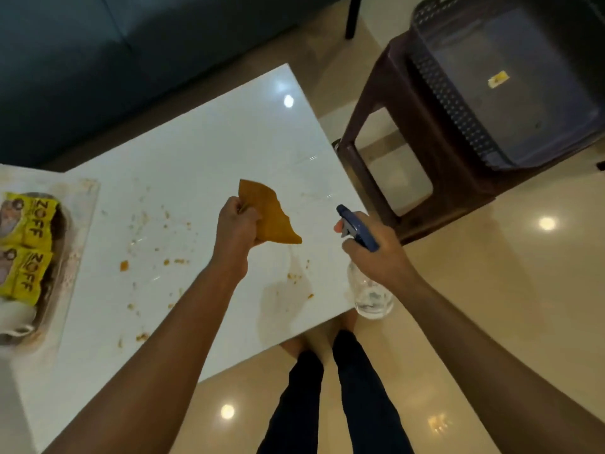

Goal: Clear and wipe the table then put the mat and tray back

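Note:
The white glossy table (209,152) is strewn with orange crumbs (124,265) and smears across its middle. My left hand (236,224) is closed on an orange cloth (268,214) and holds it above the table's middle right. My right hand (373,253) grips a clear spray bottle (371,296) by its blue trigger head (355,226), just past the table's right edge, with the nozzle facing the table. At the left, a pale mat (82,217) carries a tray (60,224) with yellow packets (27,244) and a white cup (14,317).
A brown plastic stool (393,132) stands off the table's right corner with a dark perforated basket (491,83) on top. A dark sofa (114,50) runs behind the table. My legs (330,388) stand on the shiny beige floor at the table's near edge.

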